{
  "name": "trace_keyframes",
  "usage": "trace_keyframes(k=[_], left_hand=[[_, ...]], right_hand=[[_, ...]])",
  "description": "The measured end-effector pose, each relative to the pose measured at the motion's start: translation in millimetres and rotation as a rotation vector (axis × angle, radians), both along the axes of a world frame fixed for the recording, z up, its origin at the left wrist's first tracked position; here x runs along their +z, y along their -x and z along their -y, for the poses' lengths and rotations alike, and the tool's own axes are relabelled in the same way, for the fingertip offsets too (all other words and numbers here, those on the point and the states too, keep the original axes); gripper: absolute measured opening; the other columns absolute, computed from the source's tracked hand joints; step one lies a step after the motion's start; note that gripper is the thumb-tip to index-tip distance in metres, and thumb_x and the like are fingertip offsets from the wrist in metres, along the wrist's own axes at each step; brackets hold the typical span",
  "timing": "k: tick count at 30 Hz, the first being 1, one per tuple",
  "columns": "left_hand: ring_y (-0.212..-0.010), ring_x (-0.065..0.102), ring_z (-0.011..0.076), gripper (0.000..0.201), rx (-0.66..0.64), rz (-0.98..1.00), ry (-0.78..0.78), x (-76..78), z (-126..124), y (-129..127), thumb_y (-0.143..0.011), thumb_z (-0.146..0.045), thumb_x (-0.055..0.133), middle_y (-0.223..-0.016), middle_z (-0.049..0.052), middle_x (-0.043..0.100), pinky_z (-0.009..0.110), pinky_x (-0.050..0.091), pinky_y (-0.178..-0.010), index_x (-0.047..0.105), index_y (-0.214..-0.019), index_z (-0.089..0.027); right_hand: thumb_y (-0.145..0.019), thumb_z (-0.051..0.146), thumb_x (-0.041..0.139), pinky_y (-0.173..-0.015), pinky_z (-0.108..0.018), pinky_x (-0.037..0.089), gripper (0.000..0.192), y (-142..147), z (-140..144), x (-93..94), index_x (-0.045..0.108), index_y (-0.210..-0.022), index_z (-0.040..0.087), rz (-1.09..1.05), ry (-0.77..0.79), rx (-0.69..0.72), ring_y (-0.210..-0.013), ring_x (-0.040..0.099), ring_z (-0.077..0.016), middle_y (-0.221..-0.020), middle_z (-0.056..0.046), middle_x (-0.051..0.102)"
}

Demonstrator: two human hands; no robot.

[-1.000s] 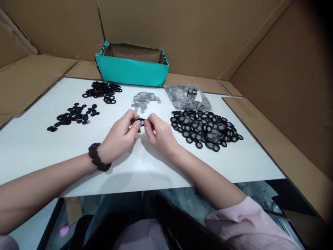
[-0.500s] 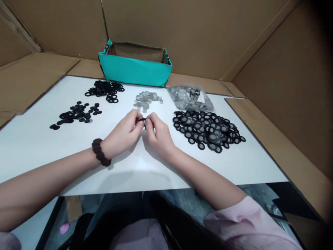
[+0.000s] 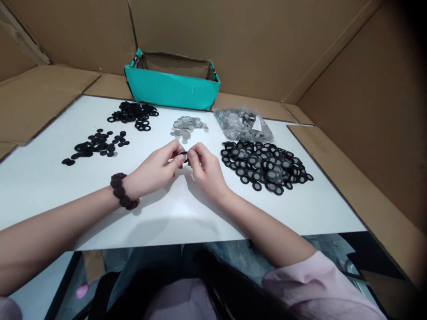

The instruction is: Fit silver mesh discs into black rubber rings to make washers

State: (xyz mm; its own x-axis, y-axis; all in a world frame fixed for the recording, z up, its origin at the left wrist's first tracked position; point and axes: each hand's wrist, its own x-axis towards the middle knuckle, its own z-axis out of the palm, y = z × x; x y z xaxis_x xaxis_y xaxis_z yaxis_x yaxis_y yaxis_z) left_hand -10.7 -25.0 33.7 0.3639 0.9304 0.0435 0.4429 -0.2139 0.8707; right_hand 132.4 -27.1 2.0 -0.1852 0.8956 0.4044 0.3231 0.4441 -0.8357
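Observation:
Between the fingertips of both hands is a small black ring (image 3: 183, 153), mostly covered by fingers. My left hand (image 3: 163, 164) pinches its left side, and my right hand (image 3: 206, 166) pinches the right side. Whether a disc sits in the ring I cannot make out. Just beyond the hands lies a heap of grey discs (image 3: 188, 126). To the left are scattered black discs (image 3: 99, 144), with a pile of black rings (image 3: 131, 112) behind them. Right of my right hand spreads a large heap of black rings with grey centres (image 3: 263, 164).
A teal open box (image 3: 171, 89) stands at the back of the white table (image 3: 147, 229). A clear plastic bag (image 3: 242, 124) holding grey discs lies at the back right. Cardboard walls (image 3: 250, 49) enclose the back and sides.
Both hands stay together at the ring, with small finger shifts; my right fingers sit slightly more apart from the left ones. The piles are unchanged, and the view has shifted very slightly.

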Motion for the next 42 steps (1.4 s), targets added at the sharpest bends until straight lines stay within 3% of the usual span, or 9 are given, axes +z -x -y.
trace_keyframes(k=[5, 10, 14, 20, 23, 26, 33, 37, 42], left_hand=[[-0.054, 0.050, 0.0111, 0.015, 0.050, 0.149, 0.072, -4.4, 0, -4, -0.082, -0.026, 0.048, -0.065, -0.001, 0.051, 0.025, 0.040, -0.051, 0.043, -0.070, -0.019], [-0.056, 0.049, 0.0108, 0.014, 0.194, 0.181, -0.012, -7.5, -1, -5, -0.077, -0.026, 0.055, -0.065, -0.001, 0.053, 0.025, 0.041, -0.054, 0.048, -0.069, -0.017], [-0.062, 0.053, 0.0131, 0.017, 0.207, 0.018, -0.144, -4.1, -4, 0, -0.076, -0.031, 0.056, -0.068, 0.001, 0.059, 0.027, 0.043, -0.061, 0.055, -0.068, -0.016], [-0.068, 0.054, 0.0147, 0.016, 0.130, -0.289, -0.537, -10.1, -5, 5, -0.083, -0.032, 0.049, -0.077, 0.002, 0.062, 0.027, 0.041, -0.063, 0.058, -0.080, -0.019], [-0.069, 0.055, 0.0155, 0.019, 0.080, -0.378, -0.637, -13.6, -7, 7, -0.085, -0.034, 0.045, -0.077, 0.003, 0.060, 0.026, 0.040, -0.062, 0.055, -0.082, -0.019], [-0.067, 0.055, 0.0158, 0.022, 0.052, -0.467, -0.688, -14.5, -9, 9, -0.087, -0.035, 0.040, -0.075, 0.003, 0.057, 0.026, 0.038, -0.058, 0.054, -0.080, -0.019], [-0.068, 0.056, 0.0169, 0.024, -0.003, -0.564, -0.710, -10.0, -9, 8, -0.088, -0.027, 0.031, -0.084, 0.006, 0.056, 0.027, 0.038, -0.056, 0.053, -0.087, -0.018], [-0.064, 0.054, 0.0170, 0.024, -0.077, -0.618, -0.664, -9.8, -12, 10, -0.088, -0.027, 0.030, -0.082, 0.005, 0.056, 0.028, 0.037, -0.056, 0.051, -0.088, -0.017], [-0.061, 0.052, 0.0177, 0.023, -0.036, -0.591, -0.533, -10.6, -14, 12, -0.089, -0.029, 0.028, -0.078, 0.005, 0.054, 0.029, 0.037, -0.056, 0.048, -0.089, -0.017]], right_hand=[[-0.088, 0.040, 0.041, -0.056, -0.023, 0.037, 0.027, 8, 0, -4.6, 0.041, -0.071, 0.019, -0.217, 0.189, 0.000, -0.056, 0.047, -0.0093, -0.061, 0.003, 0.048], [-0.082, 0.036, 0.052, -0.061, -0.023, 0.042, 0.019, 13, -1, -10.1, 0.046, -0.082, 0.018, -0.308, 0.209, 0.015, -0.068, 0.054, -0.0102, -0.077, 0.000, 0.055], [-0.080, 0.031, 0.054, -0.064, -0.025, 0.044, 0.014, 6, -7, -7.7, 0.050, -0.081, 0.017, -0.302, 0.189, 0.045, -0.071, 0.054, -0.0114, -0.076, -0.001, 0.055], [-0.087, 0.031, 0.043, -0.058, -0.024, 0.043, 0.012, 0, -6, -7.1, 0.045, -0.082, 0.020, -0.208, 0.224, 0.093, -0.059, 0.052, -0.0098, -0.066, 0.003, 0.053], [-0.087, 0.029, 0.041, -0.057, -0.024, 0.043, 0.011, 0, -6, -7.8, 0.045, -0.085, 0.020, -0.193, 0.254, 0.150, -0.057, 0.052, -0.0098, -0.064, 0.003, 0.052], [-0.085, 0.026, 0.044, -0.060, -0.024, 0.042, 0.009, -2, -7, -5.4, 0.049, -0.083, 0.018, -0.122, 0.172, 0.152, -0.063, 0.053, -0.0103, -0.069, 0.001, 0.054], [-0.085, 0.023, 0.042, -0.060, -0.024, 0.040, 0.012, -4, -4, 1.9, 0.045, -0.074, 0.019, -0.032, 0.087, 0.165, -0.060, 0.050, -0.0096, -0.066, 0.002, 0.052], [-0.084, 0.024, 0.044, -0.058, -0.024, 0.042, 0.010, -4, -5, -0.4, 0.046, -0.076, 0.018, -0.063, 0.171, 0.190, -0.058, 0.050, -0.0093, -0.065, 0.002, 0.054], [-0.084, 0.030, 0.046, -0.054, -0.023, 0.042, 0.013, -4, -9, -1.6, 0.047, -0.082, 0.018, -0.182, 0.310, 0.165, -0.058, 0.052, -0.0102, -0.066, 0.001, 0.054]])
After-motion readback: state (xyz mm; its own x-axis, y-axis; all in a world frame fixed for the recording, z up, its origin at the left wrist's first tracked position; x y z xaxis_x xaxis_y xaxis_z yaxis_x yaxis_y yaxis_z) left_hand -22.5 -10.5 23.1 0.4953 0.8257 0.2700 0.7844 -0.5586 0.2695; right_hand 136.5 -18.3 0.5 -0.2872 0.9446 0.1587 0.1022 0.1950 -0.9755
